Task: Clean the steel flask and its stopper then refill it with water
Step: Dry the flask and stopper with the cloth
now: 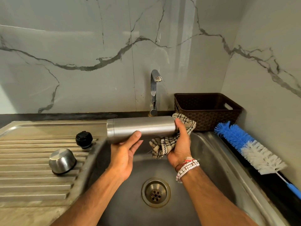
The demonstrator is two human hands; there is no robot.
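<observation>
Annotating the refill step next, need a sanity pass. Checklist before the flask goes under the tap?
1. Grip: the left hand holds the steel flask level over the sink. Ok.
2. Flask opening free: one end is hidden behind the checked cloth that the right hand grips. Cannot tell.
3. Stopper off: the black stopper sits on the drainboard, apart from the flask. Ok.
4. Water running: no stream shows at the tap. Not ok.
5. Inside clean: the interior is out of sight. Cannot tell.
</observation>
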